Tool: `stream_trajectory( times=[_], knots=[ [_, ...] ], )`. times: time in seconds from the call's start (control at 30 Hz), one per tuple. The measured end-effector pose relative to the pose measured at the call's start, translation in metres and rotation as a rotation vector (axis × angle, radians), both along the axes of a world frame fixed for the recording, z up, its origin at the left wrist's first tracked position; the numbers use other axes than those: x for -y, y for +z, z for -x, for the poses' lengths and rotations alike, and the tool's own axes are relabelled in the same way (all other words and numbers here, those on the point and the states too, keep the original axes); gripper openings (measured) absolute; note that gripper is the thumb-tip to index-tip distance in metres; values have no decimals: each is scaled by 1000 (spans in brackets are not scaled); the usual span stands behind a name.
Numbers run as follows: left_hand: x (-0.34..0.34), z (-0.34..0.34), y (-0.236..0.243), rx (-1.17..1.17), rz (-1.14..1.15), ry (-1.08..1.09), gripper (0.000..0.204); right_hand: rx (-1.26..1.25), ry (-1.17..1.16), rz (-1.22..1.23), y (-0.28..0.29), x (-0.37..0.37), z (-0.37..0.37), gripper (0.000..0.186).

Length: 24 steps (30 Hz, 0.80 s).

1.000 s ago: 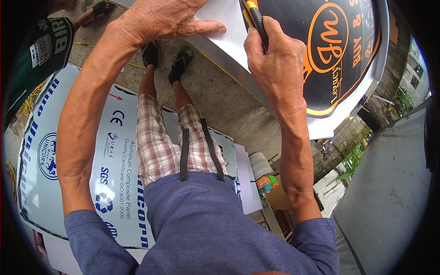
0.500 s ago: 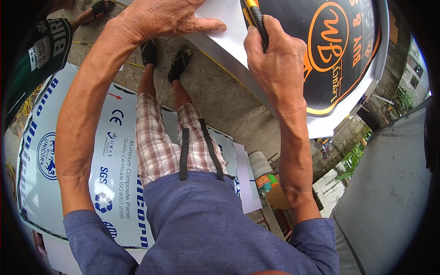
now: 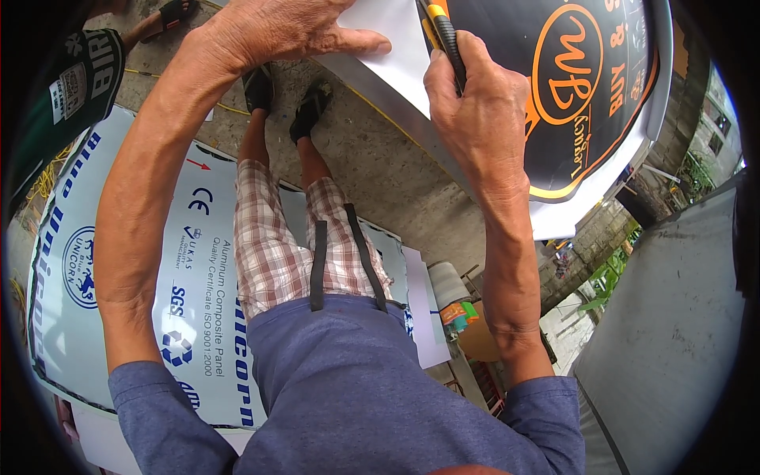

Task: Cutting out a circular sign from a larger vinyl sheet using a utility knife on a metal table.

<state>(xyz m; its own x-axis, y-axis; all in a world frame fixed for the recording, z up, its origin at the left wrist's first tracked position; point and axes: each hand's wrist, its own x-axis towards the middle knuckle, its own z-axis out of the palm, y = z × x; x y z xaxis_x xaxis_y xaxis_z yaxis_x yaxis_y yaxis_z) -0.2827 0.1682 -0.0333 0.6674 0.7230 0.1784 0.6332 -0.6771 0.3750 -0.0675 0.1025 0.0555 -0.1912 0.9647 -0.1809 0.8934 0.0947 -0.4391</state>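
Note:
My right hand is closed round a black and yellow utility knife, held over the sheet at the upper middle. That printed sheet is black with orange and white lettering and has a white margin. My left hand lies on the white margin left of the knife, thumb stretched out toward it; its other fingers run out at the top edge. The knife's blade tip is cut off by the frame's top.
Behind my legs a large pale blue printed panel leans or lies. A person's dark green jersey shows at the far left. Grey sheeting stands at the right. Concrete floor runs under the sheet, with a yellow cord at the left.
Almost nothing differs. The right hand and the knife have shifted very slightly downward, while the left hand stays in place.

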Motion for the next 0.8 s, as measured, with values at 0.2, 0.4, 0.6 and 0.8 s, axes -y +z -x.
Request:
stream_trajectory(
  times=[0.2, 0.4, 0.6, 0.8],
  knots=[
    [2, -1, -2, -46, -52, 21, 104, 11, 5, 8, 1, 0, -1, 18],
    [0, -1, -1, -19, 26, 4, 105, 4, -18, 43, 3, 2, 0, 19],
    [1, -1, -4, 30, -27, 5, 105, -4, -7, 19, 3, 4, -2, 18],
    [0, 0, -5, 14, -19, 9, 107, -9, -19, 41, 5, 4, -1, 18]
  ],
)
